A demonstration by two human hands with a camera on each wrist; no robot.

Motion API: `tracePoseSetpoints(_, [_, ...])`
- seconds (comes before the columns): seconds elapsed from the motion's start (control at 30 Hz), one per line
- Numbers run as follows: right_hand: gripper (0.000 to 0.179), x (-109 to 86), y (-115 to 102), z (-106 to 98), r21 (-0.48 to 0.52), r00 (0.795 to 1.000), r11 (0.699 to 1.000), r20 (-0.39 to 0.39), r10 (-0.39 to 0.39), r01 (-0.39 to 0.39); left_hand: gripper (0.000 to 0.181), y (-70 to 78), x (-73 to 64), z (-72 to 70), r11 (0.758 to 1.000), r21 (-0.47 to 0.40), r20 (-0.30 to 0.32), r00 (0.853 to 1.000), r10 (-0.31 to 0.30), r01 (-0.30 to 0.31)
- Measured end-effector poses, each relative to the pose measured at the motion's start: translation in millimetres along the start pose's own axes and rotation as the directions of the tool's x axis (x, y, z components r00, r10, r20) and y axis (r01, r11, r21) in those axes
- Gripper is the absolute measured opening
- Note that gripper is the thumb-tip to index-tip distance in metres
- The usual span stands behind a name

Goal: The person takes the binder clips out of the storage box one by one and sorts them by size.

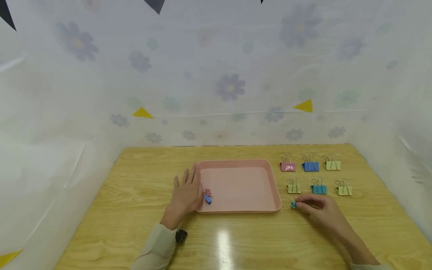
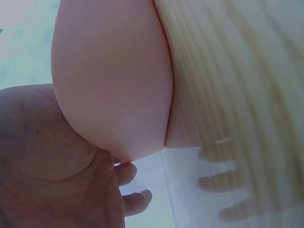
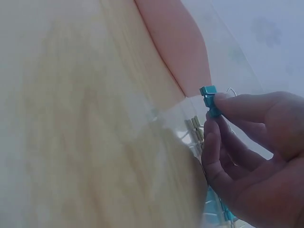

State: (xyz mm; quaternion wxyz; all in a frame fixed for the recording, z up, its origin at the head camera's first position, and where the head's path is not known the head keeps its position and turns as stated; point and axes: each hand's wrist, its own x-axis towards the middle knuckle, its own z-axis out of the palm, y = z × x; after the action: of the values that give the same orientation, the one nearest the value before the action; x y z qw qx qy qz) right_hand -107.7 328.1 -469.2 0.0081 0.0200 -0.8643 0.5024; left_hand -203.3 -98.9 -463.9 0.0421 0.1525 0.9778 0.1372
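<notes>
A small teal binder clip [image 3: 209, 99] is pinched between the thumb and fingers of my right hand [image 1: 320, 212], just right of the pink tray [image 1: 236, 210]. My left hand [image 1: 185, 195] lies against the tray's left rim with its fingers extended; in the left wrist view the palm [image 2: 47, 152] touches the tray's outer wall [image 2: 114, 85]. Inside the tray, near that hand, lie a small pink binder clip [image 1: 207, 192] and a small blue binder clip [image 1: 208, 200].
Larger binder clips stand in two rows right of the tray: pink [image 1: 287, 166], blue [image 1: 311, 166] and yellow [image 1: 333, 165] behind, yellow-green [image 1: 293, 188], teal [image 1: 318, 189] and another yellow [image 1: 344, 190] in front. A flower-patterned sheet [image 1: 216, 127] closes off the table's back.
</notes>
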Motion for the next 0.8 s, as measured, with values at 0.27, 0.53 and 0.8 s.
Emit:
tracePoseSetpoints(0.27, [0.014,-3.0,2,-8,-0.085,1.000,0.996,0.009,-0.026,0.026,0.062,1.8,-1.3,-1.3,1.000,0.004,-0.007,1.000,0.010,-0.010])
tracePoseSetpoints(0.53, [0.012,-0.2,2,-12,-0.193,0.999,0.981,0.043,-0.006,0.014,0.061,1.5,-2.1,-0.4,1.000,0.009,-0.017,1.000,0.018,-0.018])
tracePoseSetpoints(0.8, [0.009,0.9,0,-13,-0.222,0.999,0.975,0.045,-0.005,0.015,0.062,2.5,-2.8,-2.8,1.000,0.002,-0.016,1.000,0.018,-0.018])
